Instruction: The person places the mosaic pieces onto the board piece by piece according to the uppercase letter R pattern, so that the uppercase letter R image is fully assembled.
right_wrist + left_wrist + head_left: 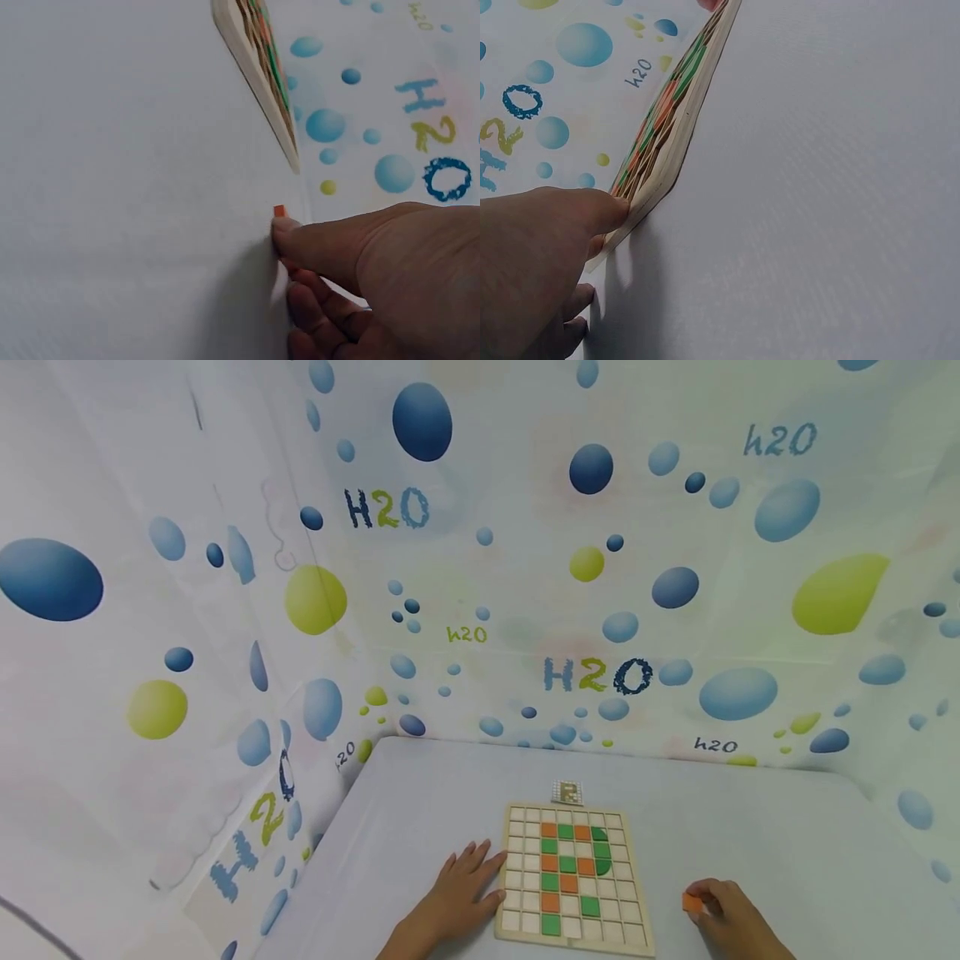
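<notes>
A square wooden grid board (615, 949) lies on the white table, its cells filled with cream, green and orange pieces. The green and orange ones form a letter like an R, among them a green square tile (589, 907) at the lower right and curved green pieces at the upper right. At the board's left edge, my left hand (461, 897) rests with fingers spread, thumb (607, 211) touching the rim in the left wrist view. To the right of the board, my right hand (731, 917) pinches an orange square tile (692, 903) between thumb and fingers, apart from the board.
Behind the board lies a small card (567, 792) printed with a letter pattern. The white tabletop (442, 785) reaches back to a wall covering (517, 635) with blue and green drops and H2O lettering. A similar covering stands on the left.
</notes>
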Demonstrator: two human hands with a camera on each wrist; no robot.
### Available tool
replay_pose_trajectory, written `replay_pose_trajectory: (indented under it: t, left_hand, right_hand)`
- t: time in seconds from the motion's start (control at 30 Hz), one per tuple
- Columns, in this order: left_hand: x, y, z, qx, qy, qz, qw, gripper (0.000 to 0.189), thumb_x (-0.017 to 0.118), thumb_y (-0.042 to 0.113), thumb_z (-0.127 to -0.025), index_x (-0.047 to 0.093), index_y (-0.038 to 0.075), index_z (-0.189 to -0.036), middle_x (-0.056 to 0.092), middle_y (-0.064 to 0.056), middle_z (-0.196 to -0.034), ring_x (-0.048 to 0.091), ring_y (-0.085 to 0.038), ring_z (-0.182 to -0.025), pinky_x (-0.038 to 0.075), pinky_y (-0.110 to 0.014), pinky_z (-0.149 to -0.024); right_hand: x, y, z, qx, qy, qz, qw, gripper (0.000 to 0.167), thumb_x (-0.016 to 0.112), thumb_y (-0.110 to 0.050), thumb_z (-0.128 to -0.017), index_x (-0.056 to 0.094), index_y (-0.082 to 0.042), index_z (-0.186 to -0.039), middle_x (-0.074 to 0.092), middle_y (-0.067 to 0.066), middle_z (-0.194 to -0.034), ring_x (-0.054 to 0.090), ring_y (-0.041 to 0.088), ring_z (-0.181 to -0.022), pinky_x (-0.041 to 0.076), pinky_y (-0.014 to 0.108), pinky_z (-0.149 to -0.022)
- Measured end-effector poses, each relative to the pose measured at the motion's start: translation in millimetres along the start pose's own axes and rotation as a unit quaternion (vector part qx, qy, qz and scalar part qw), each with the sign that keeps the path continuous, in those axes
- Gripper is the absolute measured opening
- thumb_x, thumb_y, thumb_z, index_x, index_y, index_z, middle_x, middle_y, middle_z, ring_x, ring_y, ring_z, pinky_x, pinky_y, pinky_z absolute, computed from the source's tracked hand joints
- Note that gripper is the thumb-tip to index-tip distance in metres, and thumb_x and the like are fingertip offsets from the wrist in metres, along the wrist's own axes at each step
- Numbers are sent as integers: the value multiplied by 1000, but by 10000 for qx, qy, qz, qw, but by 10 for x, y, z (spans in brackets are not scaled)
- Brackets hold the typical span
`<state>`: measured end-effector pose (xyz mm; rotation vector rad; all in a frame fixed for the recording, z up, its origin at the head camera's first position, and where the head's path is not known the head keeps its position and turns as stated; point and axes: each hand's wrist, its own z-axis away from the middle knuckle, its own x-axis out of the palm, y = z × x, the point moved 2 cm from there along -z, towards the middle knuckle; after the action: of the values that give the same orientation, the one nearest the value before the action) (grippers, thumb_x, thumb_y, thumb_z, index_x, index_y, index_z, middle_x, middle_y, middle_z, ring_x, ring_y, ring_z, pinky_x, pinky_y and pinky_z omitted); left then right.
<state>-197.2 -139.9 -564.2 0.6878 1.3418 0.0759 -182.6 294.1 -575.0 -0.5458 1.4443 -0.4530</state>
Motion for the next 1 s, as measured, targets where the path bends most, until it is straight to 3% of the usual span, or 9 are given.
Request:
replay_pose_trajectory:
  t: [0.2, 0.43, 0.53, 0.77, 1.0]
  left_hand:
    - [-1, -4, 15, 0, 18, -8, 10000, 63, 57, 51, -106, 44, 26, -162, 34, -13, -171, 27, -42, -159, 20, -70, -124]
    - [-14, 5, 22, -4, -8, 56, 10000, 63, 57, 50, -106, 45, 25, -162, 34, -14, -171, 27, -43, -159, 20, -71, -124]
    - [-19, 9, 21, 17, -5, 86, 10000, 62, 58, 49, -106, 45, 25, -162, 34, -14, -171, 26, -43, -159, 20, -71, -124]
    - [-13, 7, 12, -12, 1, 47, 10000, 62, 57, 50, -106, 45, 27, -162, 34, -12, -171, 26, -41, -159, 20, -70, -124]
    - [-8, 6, 11, -27, 6, 10, 10000, 62, 57, 50, -106, 45, 26, -162, 34, -12, -171, 27, -41, -159, 21, -70, -124]
  right_hand:
    - [131, -51, 23, -773, 340, -208, 9962, 24, 81, -4, -90, 69, -4, -110, 60, 5, -108, 52, -2, -92, 56, 25, -81]
    - [238, -245, 52, -294, 89, -279, 9991, 24, 80, -10, -92, 69, -8, -114, 60, 2, -108, 55, -1, -90, 55, 25, -82]
    - [265, -318, 81, -394, 149, -367, 9984, 25, 81, -12, -92, 69, -8, -113, 60, 2, -107, 54, -2, -89, 55, 25, -81]
    - [389, -447, 100, -1618, 227, -296, 9861, 21, 77, -13, -96, 69, -6, -113, 59, 3, -107, 55, 0, -86, 52, 27, -71]
    - [515, -638, 106, -1235, -126, -362, 9916, 18, 77, -22, -95, 71, -14, -111, 60, -3, -105, 56, 3, -86, 45, 37, -68]
